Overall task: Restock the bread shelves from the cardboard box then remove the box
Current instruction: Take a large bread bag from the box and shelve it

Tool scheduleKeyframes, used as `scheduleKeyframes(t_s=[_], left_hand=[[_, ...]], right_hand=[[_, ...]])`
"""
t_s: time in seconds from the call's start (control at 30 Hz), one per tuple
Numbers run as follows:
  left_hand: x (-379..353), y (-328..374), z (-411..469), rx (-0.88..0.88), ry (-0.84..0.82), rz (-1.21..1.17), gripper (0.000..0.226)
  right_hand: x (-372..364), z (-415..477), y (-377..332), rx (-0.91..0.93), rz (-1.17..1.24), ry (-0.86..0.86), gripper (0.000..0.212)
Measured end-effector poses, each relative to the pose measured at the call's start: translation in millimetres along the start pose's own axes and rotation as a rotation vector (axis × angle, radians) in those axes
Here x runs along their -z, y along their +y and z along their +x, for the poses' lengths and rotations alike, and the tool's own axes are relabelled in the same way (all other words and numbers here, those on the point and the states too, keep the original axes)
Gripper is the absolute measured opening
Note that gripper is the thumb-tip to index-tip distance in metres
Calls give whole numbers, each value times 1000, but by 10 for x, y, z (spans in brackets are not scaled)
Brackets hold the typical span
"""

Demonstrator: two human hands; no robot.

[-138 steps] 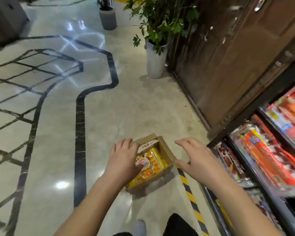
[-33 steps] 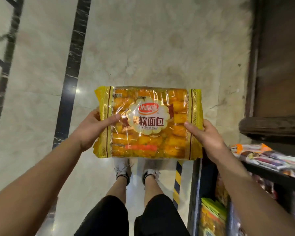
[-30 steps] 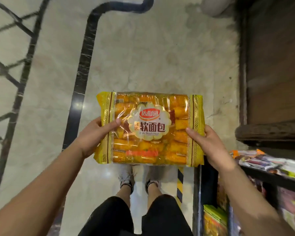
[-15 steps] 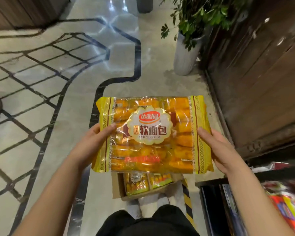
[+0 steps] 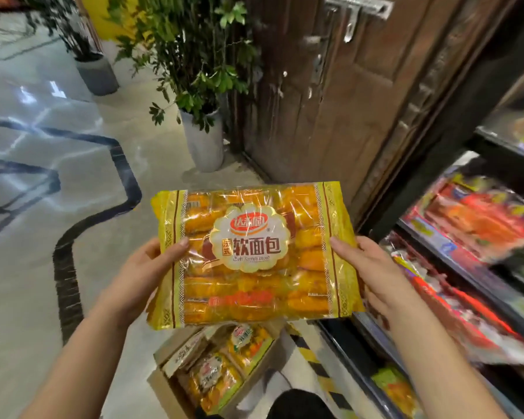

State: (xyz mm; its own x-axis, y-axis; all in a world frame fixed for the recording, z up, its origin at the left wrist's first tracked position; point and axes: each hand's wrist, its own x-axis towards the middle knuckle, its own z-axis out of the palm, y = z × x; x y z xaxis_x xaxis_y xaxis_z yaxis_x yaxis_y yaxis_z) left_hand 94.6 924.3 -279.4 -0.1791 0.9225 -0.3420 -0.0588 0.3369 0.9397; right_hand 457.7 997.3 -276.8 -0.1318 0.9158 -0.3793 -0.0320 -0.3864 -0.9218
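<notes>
While both hands carry it, bread bag [image 5: 254,252] sits level between them, above the cardboard box [image 5: 159,385] on the floor [image 5: 28,267], with the shelves [image 5: 454,252] to the right. Left hand [image 5: 146,273]: thumb on the bag's left seam strip, fingers hidden underneath; grip holding the bag. Right hand [image 5: 372,270]: same on the right strip, grip holding the bag. More packs [image 5: 215,376] lie in the box, so restocking looks far from done.

Risks, as judged: the hold is on slick film margins only, so a loosened thumb could let the bag slide or sag. Rolls are soft; squeezing them, or forcing the bag into the crowded right-hand shelves, would crush them or knock packs off. Box lies near the feet, and a step toward the shelves could catch it.

Writing: large "软面包" on the white scalloped label, small "法式" in a box at its left. English line beneath is blurred, probably "Soft French bread". Red oval brand mark above: unreadable. Shelf labels blurred.
</notes>
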Motion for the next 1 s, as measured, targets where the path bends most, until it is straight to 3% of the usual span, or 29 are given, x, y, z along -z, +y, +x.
scheduleKeyframes(t_s=[0.17,0.23,0.33,0.47,0.57,0.67,0.77,0.87,1.0], left_hand=[[-117,12,-36,-32,-243,44,47],[-227,-13,-111,-36,-329,58,55],[-468,-74,-267,-27,-435,63,49],[-894,-195,-579,2,-594,109,67],[-1261,-292,-911,23,-693,136,60],[-1651,-379,-1303,48,-772,175,53],[-2063,-512,-1708,55,-839,199,75],[-2454,-666,-2169,42,-863,226,42],[-2878,-907,-2696,-2,-845,264,43]], right_hand=[[121,-882,246,75,1,212,85],[163,-1292,331,93,7,281,79],[225,-1916,487,68,10,407,71],[359,-2688,784,27,26,592,67],[514,-3228,979,3,28,673,53],[749,-3727,1201,-12,49,805,67],[1033,-4238,1446,-24,71,886,80],[1313,-4782,1689,-19,96,945,83],[1639,-5391,1978,-17,44,968,76]])
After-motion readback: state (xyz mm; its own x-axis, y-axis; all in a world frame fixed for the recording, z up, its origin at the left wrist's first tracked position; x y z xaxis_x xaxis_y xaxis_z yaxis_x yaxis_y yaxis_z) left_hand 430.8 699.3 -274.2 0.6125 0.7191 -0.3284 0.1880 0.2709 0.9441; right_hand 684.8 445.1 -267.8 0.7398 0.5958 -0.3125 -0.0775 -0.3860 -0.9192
